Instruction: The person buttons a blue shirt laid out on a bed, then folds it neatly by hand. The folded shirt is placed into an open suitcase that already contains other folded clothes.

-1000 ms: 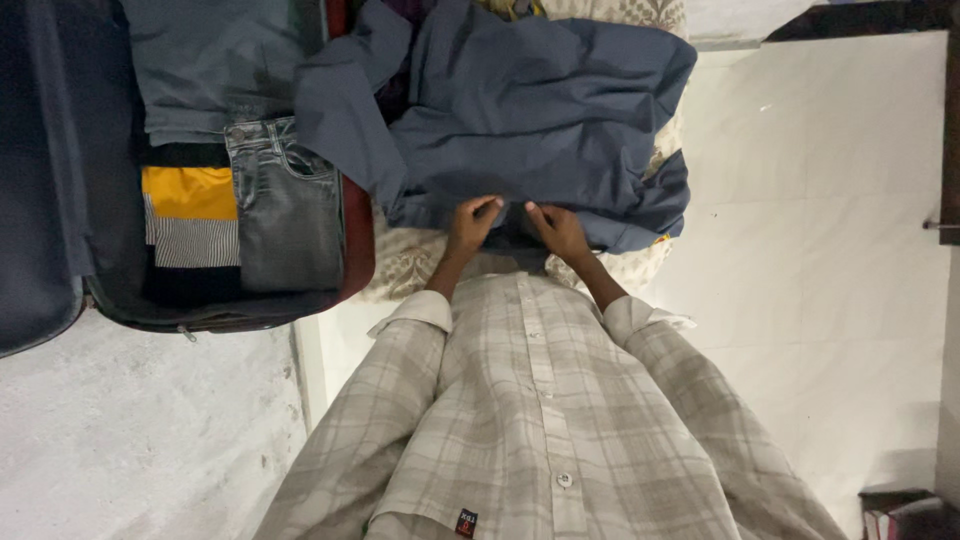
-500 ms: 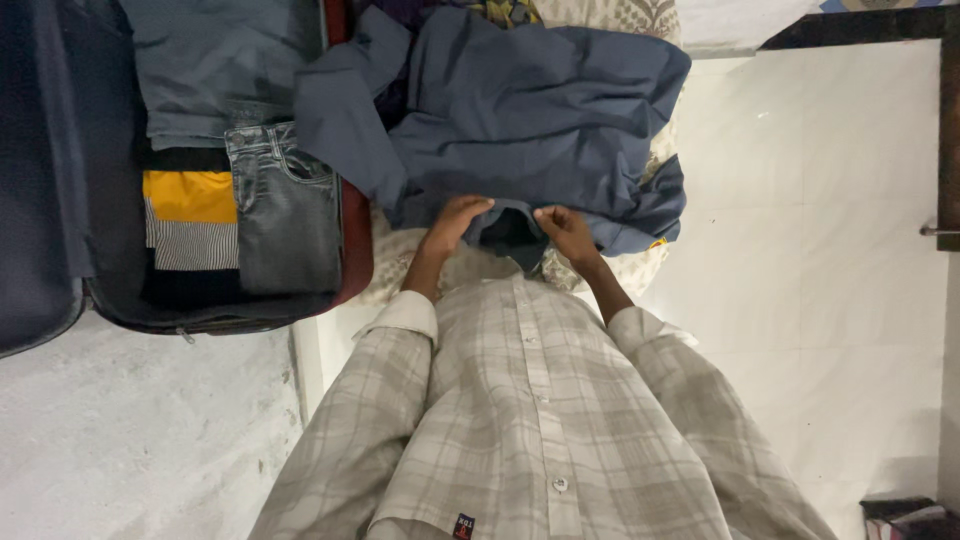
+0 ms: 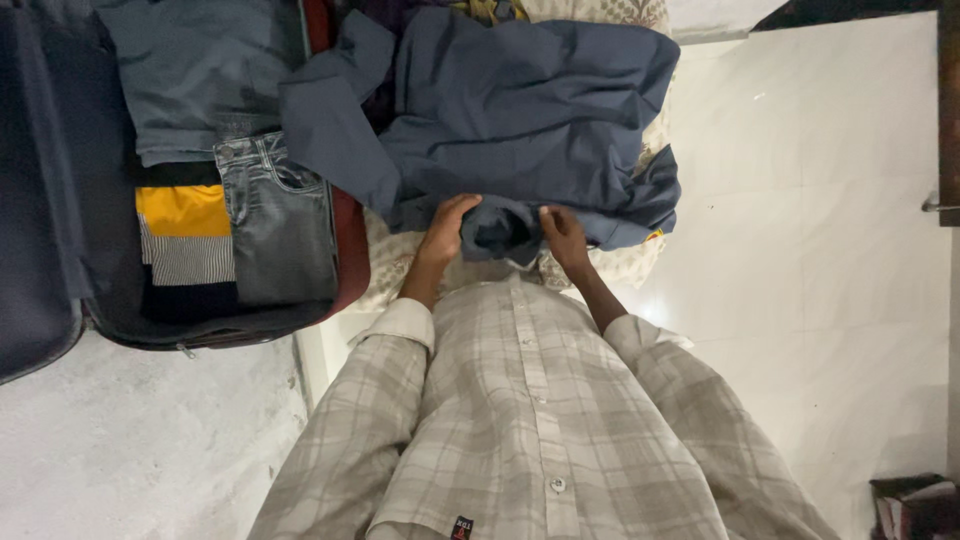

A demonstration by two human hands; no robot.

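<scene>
Blue-grey shirt (image 3: 520, 110): plain, long-sleeved, crumpled, spread flat-ish on a patterned cream bedcover (image 3: 400, 262), filling the top centre of view. One sleeve trails off toward 10 o'clock, draping over the red rim of the open suitcase (image 3: 350, 240). Hem/other sleeve bunched w/ folds at approx 3 o'clock. Collar end sits at 6 o'clock, nearest the person; collar is turned up and opened, dark inner lining showing. Left hand (image 3: 445, 228) grips the collar's left side, right hand (image 3: 563, 232) pinches its right side, both touching fabric, collar opening between them.
</scene>
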